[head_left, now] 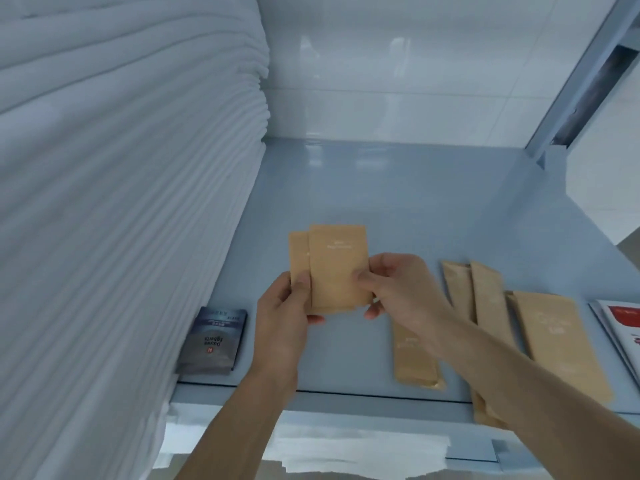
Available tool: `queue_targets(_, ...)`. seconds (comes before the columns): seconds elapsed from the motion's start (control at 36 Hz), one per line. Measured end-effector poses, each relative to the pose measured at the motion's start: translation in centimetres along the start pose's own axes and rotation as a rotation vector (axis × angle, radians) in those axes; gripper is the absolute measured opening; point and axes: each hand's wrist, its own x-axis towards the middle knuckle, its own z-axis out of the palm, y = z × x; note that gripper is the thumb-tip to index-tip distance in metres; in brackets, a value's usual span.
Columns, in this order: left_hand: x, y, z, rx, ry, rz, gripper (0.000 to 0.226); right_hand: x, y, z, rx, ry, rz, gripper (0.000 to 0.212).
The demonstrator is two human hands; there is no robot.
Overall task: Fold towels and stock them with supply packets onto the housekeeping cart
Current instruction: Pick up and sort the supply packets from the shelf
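Two tan supply packets [337,265] are held upright and slightly fanned above the pale blue cart shelf [415,202]. My left hand [285,313] pinches the lower left edge of the packets with thumb on the front. My right hand [398,289] pinches the lower right edge of the front packet. A tall stack of folded white towels [121,185] fills the left side of the shelf.
Several long tan packets [485,306] lie on the shelf at the right, one [414,358] partly under my right forearm. A dark coffee packet stack [214,337] sits against the towels. Red-and-white packets [623,323] lie at the far right edge. A metal post [581,74] rises at the back right.
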Motion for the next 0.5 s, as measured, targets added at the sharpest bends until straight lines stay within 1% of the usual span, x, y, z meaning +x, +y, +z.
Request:
queue_targets(0.08,-0.8,0.4,-0.3,-0.017,-0.082,-0.028,0.033,-0.9,-0.3,0.2,-0.128,-0.007,-0.037,0.013)
queue_targets(0.14,-1.4,0.6,-0.4,-0.004,-0.136,-0.012,0.03,-1.4,-0.5,0.4,-0.232,-0.001,-0.083,0.021)
queue_targets(0.19,-1.7,0.6,-0.6,0.018,-0.141,-0.004,0.026,-1.7,-0.5,0.6,-0.314,0.023,-0.135,0.031)
queue_targets(0.22,-1.8,0.5,-0.8,0.048,-0.14,-0.002,0.026,-1.6,-0.5,0.6,-0.33,0.036,-0.145,0.031)
queue_targets(0.31,-1.9,0.3,-1.3,0.193,-0.13,0.016,0.024,-1.3,-0.6,0.6,-0.25,0.005,-0.11,0.019)
queue_targets(0.33,-1.9,0.4,-1.4,0.221,-0.116,0.026,0.02,-1.2,-0.6,0.6,-0.21,-0.013,-0.088,0.021)
queue_targets(0.36,-1.8,0.4,-1.5,0.245,-0.095,0.036,0.014,-1.2,-0.5,0.7,-0.192,-0.024,-0.072,0.029)
queue_targets(0.39,-1.8,0.5,-1.6,0.286,-0.072,0.047,0.008,-1.2,-0.3,0.7,-0.197,-0.035,-0.067,0.039)
queue_targets(0.42,-1.7,0.4,-1.8,0.365,-0.046,0.061,0.008,-1.3,-0.1,0.8,-0.228,-0.048,-0.071,0.047)
queue_targets(0.44,-1.7,0.4,-2.0,0.476,-0.022,0.088,0.009,-1.4,0.0,1.0,-0.279,-0.065,-0.082,0.051)
queue_targets(0.5,-1.9,0.4,-2.4,0.716,0.004,0.149,0.007,-1.6,0.1,1.4,-0.393,-0.093,-0.092,0.05)
